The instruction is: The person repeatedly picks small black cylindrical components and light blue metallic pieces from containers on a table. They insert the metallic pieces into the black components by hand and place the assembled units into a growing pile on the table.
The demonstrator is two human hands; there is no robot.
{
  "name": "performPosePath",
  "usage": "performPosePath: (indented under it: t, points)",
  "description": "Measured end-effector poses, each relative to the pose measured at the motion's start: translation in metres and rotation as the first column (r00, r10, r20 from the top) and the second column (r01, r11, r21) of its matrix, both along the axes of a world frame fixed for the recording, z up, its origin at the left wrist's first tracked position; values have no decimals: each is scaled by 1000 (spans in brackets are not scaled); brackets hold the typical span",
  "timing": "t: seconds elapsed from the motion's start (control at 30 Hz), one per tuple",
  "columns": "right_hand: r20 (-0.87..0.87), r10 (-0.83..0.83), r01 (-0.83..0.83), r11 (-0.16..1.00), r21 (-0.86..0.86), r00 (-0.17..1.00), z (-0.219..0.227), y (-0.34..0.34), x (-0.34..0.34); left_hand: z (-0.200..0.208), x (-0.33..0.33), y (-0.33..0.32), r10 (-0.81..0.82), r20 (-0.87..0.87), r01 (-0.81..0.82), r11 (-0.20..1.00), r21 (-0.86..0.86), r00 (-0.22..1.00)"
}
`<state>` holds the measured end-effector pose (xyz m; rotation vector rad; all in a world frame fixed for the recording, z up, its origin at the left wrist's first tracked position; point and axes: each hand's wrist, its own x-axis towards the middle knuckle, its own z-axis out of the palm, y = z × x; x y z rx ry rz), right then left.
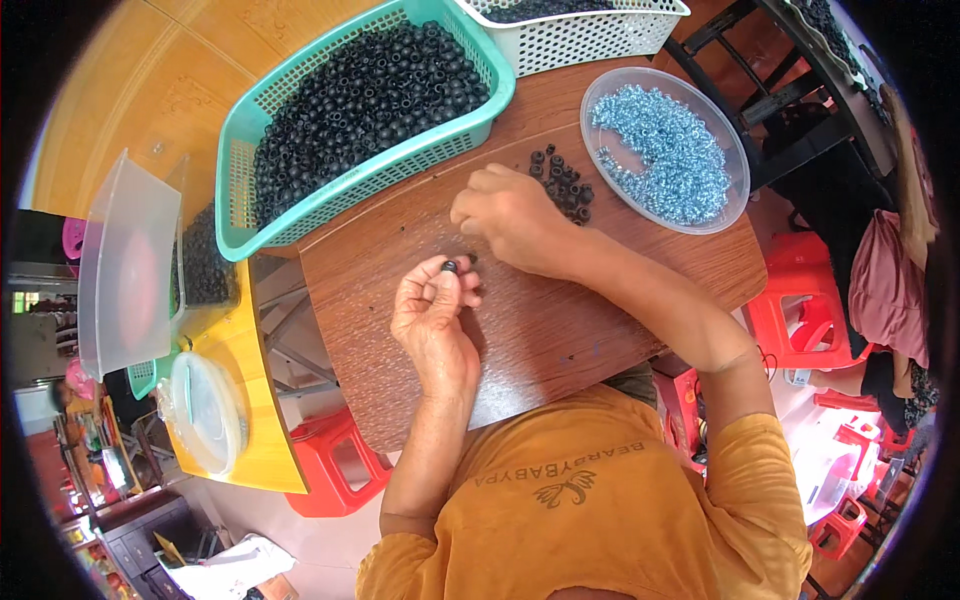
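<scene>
My left hand (437, 305) is pinching a small black ring-shaped part (449, 267) between thumb and fingertips, just above the wooden table. To its upper right is my right hand (510, 215), its fingers curled down and closed; whatever they may hold is hidden beneath them. Right beside my right hand lies a loose pile of small black hollow parts (565, 188) on the tabletop. A round clear tub (738, 195) at the right of the table holds many tiny light-blue translucent pieces (665, 150). At the back left, a teal basket (350, 205) is full of similar black parts (370, 110).
A white perforated basket (600, 45) stands at the back, with dark parts inside. The brown wooden table (400, 340) is under my hands. On the left yellow surface (245, 400) are a clear bin (130, 270) and a round lid (208, 410). Red stools (335, 465) stand nearby; another person sits at right.
</scene>
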<state>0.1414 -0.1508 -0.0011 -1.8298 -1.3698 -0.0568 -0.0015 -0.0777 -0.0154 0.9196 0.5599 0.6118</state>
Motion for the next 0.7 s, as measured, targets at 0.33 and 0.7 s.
performPosePath:
  t: [0.33, 0.7]
  points:
    - [-907, 226, 229, 920, 319, 355, 12, -40, -55, 20, -3, -15, -173, 91, 189, 958, -215, 981]
    - [-145, -193, 230, 919, 320, 971, 4, -49, -70, 27, -3, -24, -87, 82, 96, 989, -110, 993]
